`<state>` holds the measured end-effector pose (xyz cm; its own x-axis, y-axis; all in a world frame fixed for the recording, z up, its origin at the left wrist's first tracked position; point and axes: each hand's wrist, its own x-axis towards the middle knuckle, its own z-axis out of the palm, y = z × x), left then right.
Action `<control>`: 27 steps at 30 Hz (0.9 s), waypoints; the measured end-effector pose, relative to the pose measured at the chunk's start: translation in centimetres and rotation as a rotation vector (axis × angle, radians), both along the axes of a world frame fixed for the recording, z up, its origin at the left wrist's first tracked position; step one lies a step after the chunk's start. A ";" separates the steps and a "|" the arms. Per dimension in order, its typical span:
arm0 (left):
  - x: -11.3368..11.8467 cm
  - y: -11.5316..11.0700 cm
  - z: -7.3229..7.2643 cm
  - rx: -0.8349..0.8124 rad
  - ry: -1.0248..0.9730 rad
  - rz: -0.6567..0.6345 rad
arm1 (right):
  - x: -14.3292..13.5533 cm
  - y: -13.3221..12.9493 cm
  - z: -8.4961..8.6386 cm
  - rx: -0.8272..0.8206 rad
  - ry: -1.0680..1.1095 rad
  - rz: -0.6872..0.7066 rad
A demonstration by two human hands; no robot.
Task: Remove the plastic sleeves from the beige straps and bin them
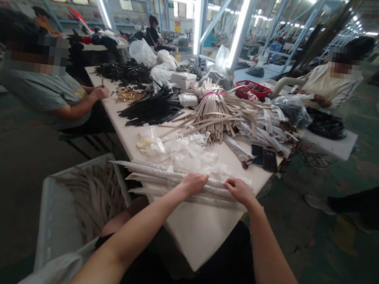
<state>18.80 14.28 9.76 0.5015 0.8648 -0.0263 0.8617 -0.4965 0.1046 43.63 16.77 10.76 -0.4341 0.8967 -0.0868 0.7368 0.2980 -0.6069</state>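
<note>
Near the front corner of the table, a flat bundle of long pale strips (156, 179) lies crosswise, partly covered in thin clear plastic film (217, 181). My left hand (196, 185) is closed on the film at the middle of the bundle, fingers curled under. A short way to the right, my right hand (239, 191) pinches the same film between thumb and fingers. Just beyond both hands, crumpled clear plastic bags (188, 153) are heaped on the table. Exactly what lies under my fingertips is hidden.
Behind the bags spreads a tied bunch of beige strips (214, 112). Two phones (264, 158) lie at the right edge. Black strips (154, 107) and a red basket (252, 90) stand farther back. A white crate (45, 216) of strips is at left. Co-workers sit on both sides.
</note>
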 end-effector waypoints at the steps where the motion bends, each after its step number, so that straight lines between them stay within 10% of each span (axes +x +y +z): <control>1: 0.0 0.0 -0.1 -0.004 -0.007 -0.001 | -0.2 -0.1 -0.2 0.020 0.019 -0.014; 27: 3.4 -1.4 0.5 0.007 -0.033 -0.032 | -1.8 -1.9 -1.7 -0.203 0.347 -0.070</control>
<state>22.20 12.91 10.23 0.5290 0.8486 -0.0032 0.8417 -0.5242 0.1296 41.81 14.88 9.02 -0.4071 0.9049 -0.1239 0.4920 0.1030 -0.8645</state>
